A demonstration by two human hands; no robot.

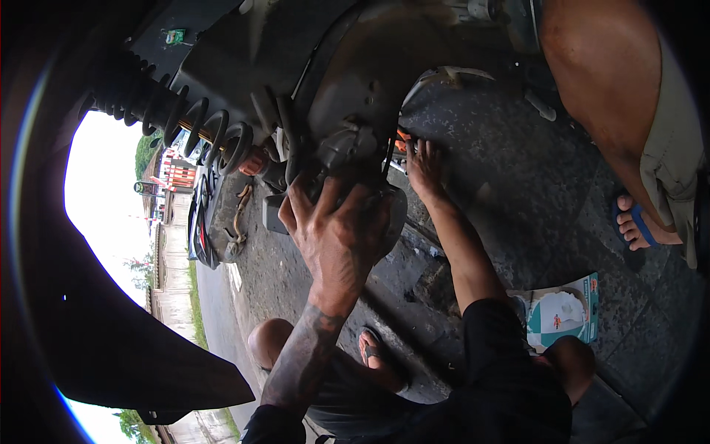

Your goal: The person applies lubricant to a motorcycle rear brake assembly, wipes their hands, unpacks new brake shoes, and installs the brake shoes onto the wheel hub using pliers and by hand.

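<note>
My left hand (pixel 336 229) is closed over a dark, grimy housing (pixel 399 211) on the underside of a motorbike, its fingers curled onto the upper edge. The housing's far side and my left thumb are partly hidden. Farther right and lower, my right hand (pixel 423 169) reaches down toward the floor with its fingers stretched out. Right beside those fingers lies an orange thing (pixel 402 140), perhaps a tool handle, mostly covered from sight. Above my left hand a coil-spring shock absorber (pixel 200 122) with a reddish end runs at a slant across the motorbike's dark body.
On the right, another person's bent leg (pixel 603 81) and sandalled foot (pixel 637 226) are close by. A teal and white package (pixel 566 318) lies near my right knee. A large dark panel (pixel 133 325) fills the left. Beyond are a road (pixel 222 303) and a wall (pixel 176 274).
</note>
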